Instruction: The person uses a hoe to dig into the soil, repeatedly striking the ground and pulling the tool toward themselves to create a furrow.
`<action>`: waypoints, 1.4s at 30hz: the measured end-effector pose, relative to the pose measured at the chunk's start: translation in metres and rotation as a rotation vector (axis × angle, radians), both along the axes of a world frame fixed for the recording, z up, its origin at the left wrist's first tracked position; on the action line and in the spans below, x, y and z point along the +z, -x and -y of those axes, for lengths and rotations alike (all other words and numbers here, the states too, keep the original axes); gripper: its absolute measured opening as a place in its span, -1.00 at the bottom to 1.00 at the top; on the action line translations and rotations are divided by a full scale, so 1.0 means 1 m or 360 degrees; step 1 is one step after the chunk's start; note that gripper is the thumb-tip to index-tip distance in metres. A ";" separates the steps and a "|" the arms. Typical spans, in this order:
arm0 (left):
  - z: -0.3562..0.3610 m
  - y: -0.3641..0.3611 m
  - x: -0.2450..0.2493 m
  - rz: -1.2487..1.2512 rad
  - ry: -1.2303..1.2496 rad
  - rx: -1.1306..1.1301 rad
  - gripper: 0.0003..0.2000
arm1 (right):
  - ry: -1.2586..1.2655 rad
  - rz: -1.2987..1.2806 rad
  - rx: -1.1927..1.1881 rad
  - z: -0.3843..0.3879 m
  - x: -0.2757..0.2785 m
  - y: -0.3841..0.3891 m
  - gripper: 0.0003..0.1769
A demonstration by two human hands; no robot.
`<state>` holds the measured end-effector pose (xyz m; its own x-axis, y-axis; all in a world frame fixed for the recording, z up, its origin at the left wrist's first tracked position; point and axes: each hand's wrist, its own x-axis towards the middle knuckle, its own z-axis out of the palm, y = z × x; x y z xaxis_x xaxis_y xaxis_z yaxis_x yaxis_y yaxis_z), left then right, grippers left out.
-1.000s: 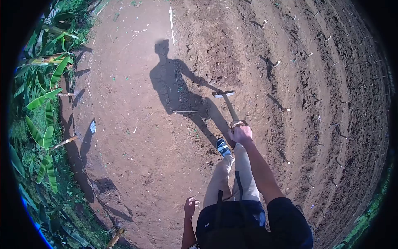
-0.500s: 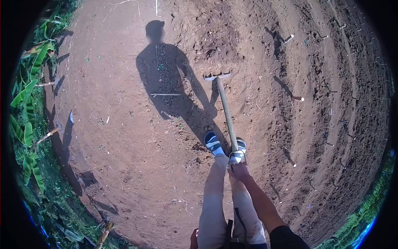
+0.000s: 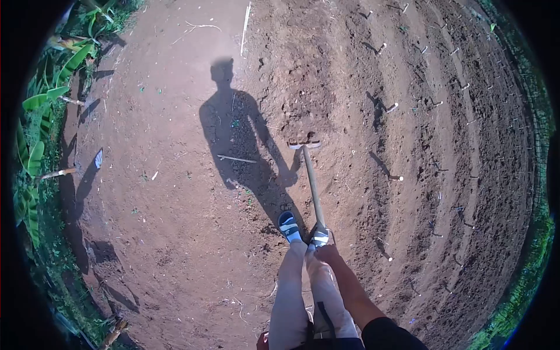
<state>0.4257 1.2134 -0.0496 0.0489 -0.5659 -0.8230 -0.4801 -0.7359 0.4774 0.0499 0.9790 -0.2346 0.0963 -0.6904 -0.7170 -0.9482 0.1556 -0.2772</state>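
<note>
A long-handled hoe (image 3: pixel 312 186) stretches forward over the brown soil, its wide metal head (image 3: pixel 304 144) resting at the near edge of a patch of darker, loosened earth (image 3: pixel 306 105). My right hand (image 3: pixel 328 254) is closed around the near end of the wooden handle, just above my right shin. At the bottom edge of the view, beside my left thigh, only a small part of my left hand (image 3: pixel 262 340) shows; its fingers cannot be made out. My sandalled feet (image 3: pixel 289 226) stand on the ground, the right one partly behind the handle.
Rows of short cut stakes (image 3: pixel 392 108) stand in ridged soil to the right. A thin stick (image 3: pixel 237 158) lies across my shadow (image 3: pixel 224 125). Along the left border grow banana plants (image 3: pixel 36 157), with wooden posts (image 3: pixel 58 174) beside them.
The whole view has tilted, so the ground, my feet and the hoe sit lower in the picture. My right hand keeps its hold on the handle; the hoe head stays beside the loosened patch.
</note>
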 end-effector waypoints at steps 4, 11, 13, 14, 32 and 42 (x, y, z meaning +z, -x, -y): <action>0.011 -0.003 0.002 0.0101 0.0127 -0.0022 -0.75 | -0.0166 -0.0061 -0.0093 0.114 0.161 0.021 -0.50; 0.125 0.018 0.059 -0.0100 0.0214 0.0470 -0.75 | 0.0673 -0.0277 -0.0023 0.310 0.427 0.054 -0.38; 0.140 0.014 0.043 -0.0229 0.0354 0.0553 -0.74 | 0.0614 -0.0300 -0.0032 0.299 0.437 0.043 -0.39; 0.154 0.019 0.045 -0.0272 0.0385 0.0590 -0.74 | 0.0513 -0.0319 -0.0113 0.294 0.437 0.037 -0.41; 0.266 0.040 0.047 -0.0060 0.0225 0.0207 -0.72 | 0.1124 -0.0036 0.0198 0.195 0.360 0.071 -0.58; 0.366 0.146 0.106 -0.0127 0.0328 0.0342 -0.75 | 0.2256 -0.0421 0.0313 0.187 0.321 0.067 -0.83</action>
